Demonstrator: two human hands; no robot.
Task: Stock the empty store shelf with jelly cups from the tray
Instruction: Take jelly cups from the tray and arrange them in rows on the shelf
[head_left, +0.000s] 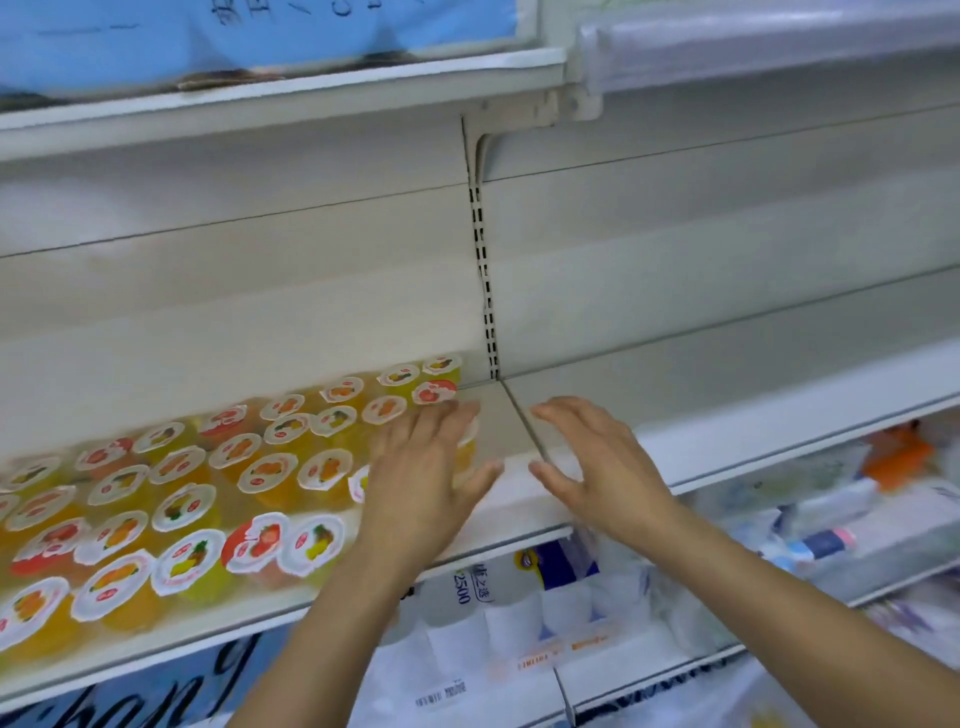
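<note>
Several jelly cups (182, 509) with white fruit-printed lids fill the left part of the white store shelf (498, 415) in rows. My left hand (421, 467) lies flat with straight fingers over the cups at the right end of the rows, hiding one or two of them. My right hand (592, 457) hovers open above the shelf's joint seam, fingers spread and pointing left, holding nothing. The tray is not in view.
The shelf section (727, 415) to the right of the seam is bare. An upper shelf (280, 98) hangs overhead. Below, a lower shelf holds wrapped paper rolls (519, 613) and packaged goods (831, 525) at the right.
</note>
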